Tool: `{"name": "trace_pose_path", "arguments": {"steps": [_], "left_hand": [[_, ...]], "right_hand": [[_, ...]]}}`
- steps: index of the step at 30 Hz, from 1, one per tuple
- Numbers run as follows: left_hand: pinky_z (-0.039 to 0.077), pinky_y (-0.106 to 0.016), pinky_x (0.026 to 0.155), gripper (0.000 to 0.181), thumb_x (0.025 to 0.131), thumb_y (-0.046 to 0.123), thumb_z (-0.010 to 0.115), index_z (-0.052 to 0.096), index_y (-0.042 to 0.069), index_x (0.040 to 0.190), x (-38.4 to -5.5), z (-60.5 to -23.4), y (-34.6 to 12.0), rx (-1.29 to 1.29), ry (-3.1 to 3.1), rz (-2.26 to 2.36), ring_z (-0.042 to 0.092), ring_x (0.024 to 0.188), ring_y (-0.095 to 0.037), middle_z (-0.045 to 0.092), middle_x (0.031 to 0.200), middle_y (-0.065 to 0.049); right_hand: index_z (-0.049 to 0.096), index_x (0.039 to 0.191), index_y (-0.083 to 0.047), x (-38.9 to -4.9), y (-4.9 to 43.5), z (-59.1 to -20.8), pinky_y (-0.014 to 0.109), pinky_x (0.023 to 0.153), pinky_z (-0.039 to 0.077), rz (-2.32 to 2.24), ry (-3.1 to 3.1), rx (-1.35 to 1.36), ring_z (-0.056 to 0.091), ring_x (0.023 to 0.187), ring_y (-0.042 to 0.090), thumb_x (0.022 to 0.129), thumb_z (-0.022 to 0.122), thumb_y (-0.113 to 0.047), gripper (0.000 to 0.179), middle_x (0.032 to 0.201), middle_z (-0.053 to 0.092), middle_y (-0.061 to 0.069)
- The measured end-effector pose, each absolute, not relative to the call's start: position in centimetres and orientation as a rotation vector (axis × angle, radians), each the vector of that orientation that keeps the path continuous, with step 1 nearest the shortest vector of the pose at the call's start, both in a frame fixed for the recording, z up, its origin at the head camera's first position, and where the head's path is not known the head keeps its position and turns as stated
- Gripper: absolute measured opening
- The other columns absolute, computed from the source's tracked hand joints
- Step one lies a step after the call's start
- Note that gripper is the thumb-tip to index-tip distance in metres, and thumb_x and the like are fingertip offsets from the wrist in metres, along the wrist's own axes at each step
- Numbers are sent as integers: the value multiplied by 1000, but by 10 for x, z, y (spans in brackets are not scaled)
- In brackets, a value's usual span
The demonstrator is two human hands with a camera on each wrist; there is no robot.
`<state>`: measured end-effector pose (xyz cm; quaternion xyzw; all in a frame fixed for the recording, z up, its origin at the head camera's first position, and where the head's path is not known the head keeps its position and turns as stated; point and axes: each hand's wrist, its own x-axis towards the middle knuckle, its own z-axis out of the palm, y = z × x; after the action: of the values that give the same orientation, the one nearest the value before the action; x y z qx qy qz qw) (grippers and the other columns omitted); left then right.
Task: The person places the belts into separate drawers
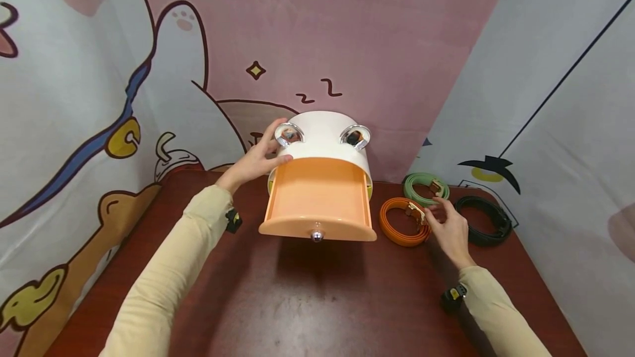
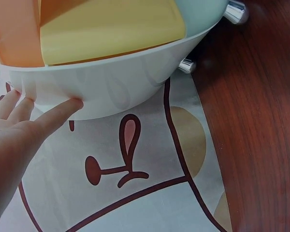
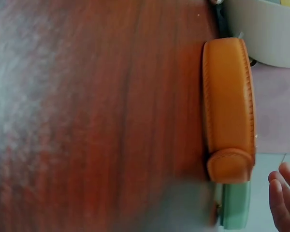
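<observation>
A white rounded drawer box (image 1: 322,150) with two round chrome trims on its front stands at the back, its peach drawer (image 1: 319,191) pulled out. My left hand (image 1: 253,163) rests against the box's left side, thumb near the front rim; in the left wrist view its extended fingers (image 2: 63,110) touch the white wall. Over the coiled orange belt (image 1: 388,222) hovers my right hand (image 1: 451,233), fingertips close to the gold buckle. The right wrist view shows that hand's fingers (image 3: 279,195) loosely bent and apart from the orange belt (image 3: 228,96).
Behind the orange belt lies a coiled green belt (image 1: 409,187), and to the right a coiled black belt (image 1: 480,238). A chrome knob (image 1: 317,235) sticks out from the drawer front. Printed cloth (image 1: 397,43) hangs behind the brown table (image 1: 317,313).
</observation>
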<state>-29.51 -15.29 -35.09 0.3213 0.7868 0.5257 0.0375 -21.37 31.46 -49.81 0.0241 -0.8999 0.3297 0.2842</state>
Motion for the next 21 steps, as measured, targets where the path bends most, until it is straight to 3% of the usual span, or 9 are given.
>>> {"name": "trace_pose_path", "arguments": {"steps": [4,8,12,21], "left_hand": [[45,-48,94,86,95,12,63,4,29,155,-296,-351,-153,985,2417,1607,50,123,-28,45,142,-18],[45,-50,93,87,95,9,63,3,26,155,-297,-352,-154,992,2405,1617,50,123,-31,45,142,-20],[43,-53,94,86,95,9,62,2,25,155,-297,-351,-153,998,2397,1624,48,125,-32,43,143,-21],[43,-49,95,85,95,10,63,5,30,155,-296,-351,-154,997,2404,1617,49,125,-28,44,143,-19]], "right_hand": [[56,128,-1,-215,319,-505,14,69,41,937,-2452,38,65,88,31,91,68,-14,41,104,66,17],[52,132,1,-217,322,-512,35,77,47,970,-2532,2,61,95,33,92,68,-20,47,110,63,21],[47,132,6,-217,323,-517,52,81,45,986,-2628,-25,57,98,38,92,68,-27,56,112,58,25],[44,133,8,-214,321,-522,45,75,45,1005,-2687,-54,57,93,35,89,70,-23,60,110,57,26]]}}
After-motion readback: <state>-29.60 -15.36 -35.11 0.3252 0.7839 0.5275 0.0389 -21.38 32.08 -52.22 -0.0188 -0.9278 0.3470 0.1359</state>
